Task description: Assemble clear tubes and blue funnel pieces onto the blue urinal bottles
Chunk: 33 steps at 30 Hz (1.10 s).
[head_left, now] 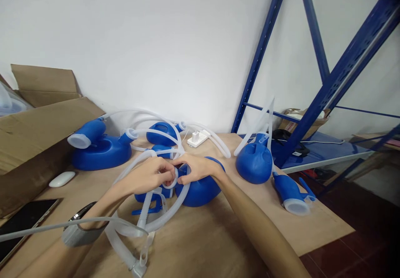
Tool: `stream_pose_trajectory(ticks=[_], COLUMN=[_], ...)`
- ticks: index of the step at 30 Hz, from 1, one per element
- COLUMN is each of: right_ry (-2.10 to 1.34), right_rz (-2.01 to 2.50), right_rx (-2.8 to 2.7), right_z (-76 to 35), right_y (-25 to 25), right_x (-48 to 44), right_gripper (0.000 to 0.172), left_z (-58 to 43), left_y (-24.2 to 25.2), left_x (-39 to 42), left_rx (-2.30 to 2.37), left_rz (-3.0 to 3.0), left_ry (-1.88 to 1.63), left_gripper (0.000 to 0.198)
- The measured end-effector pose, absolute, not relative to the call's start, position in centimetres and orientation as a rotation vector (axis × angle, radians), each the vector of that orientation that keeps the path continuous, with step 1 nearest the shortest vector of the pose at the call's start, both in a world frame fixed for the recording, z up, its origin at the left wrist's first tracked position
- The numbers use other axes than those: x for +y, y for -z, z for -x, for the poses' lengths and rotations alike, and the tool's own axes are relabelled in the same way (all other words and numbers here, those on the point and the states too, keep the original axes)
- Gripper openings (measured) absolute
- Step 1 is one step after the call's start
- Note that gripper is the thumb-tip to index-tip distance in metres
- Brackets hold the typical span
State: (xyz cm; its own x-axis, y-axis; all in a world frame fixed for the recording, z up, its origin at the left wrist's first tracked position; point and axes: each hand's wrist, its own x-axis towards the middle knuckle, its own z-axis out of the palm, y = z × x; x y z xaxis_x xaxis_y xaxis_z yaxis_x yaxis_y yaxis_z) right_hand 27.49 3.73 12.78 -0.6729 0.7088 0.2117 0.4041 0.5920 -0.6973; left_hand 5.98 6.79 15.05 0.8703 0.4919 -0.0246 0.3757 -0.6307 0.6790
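My left hand [149,177] and my right hand [196,168] meet at the middle of the wooden table [206,236]. Between their fingertips they pinch the white ring end of a translucent corrugated hose [170,209] against the neck of a blue plastic bottle [200,188]. The right hand also rests on top of that bottle. From the ring the hose curves down and to the left, toward my left wrist, which wears a grey watch [78,228]. Behind the left hand lies a blue funnel piece [150,199], partly hidden.
Other blue bottles with hoses lie about: one at the left [100,149], one at the back [161,133], one at the right [254,161] and a funnel piece [290,192] near the table's right edge. A cardboard box [34,132], white mouse [61,179], dark tablet [25,219], power strip [197,138] and blue shelving [315,103] surround them.
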Motion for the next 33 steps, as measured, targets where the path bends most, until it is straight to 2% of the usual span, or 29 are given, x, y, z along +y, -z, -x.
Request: stream_pose_trajectory(ticks=[15, 24, 33], right_ry=[-0.872, -0.898, -0.903], right_rz=[0.842, 0.806, 0.818], right_rx=[-2.364, -2.383, -2.375], right_z=[-27.6, -27.8, -27.7], right_y=[-12.6, -12.7, -12.6], right_x=[4.0, 4.0, 4.0], right_gripper=[0.033, 0.034, 0.042], left_z=[-5.9, -6.3, -6.3], left_y=[-15.7, -14.9, -13.7], left_x=[6.1, 5.6, 5.8], left_rx=[0.685, 0.760, 0.720], left_rz=[-2.387, -2.402, -2.450], left_ry=[-0.179, -0.248, -0.353], left_gripper=[0.021, 0.006, 0.009])
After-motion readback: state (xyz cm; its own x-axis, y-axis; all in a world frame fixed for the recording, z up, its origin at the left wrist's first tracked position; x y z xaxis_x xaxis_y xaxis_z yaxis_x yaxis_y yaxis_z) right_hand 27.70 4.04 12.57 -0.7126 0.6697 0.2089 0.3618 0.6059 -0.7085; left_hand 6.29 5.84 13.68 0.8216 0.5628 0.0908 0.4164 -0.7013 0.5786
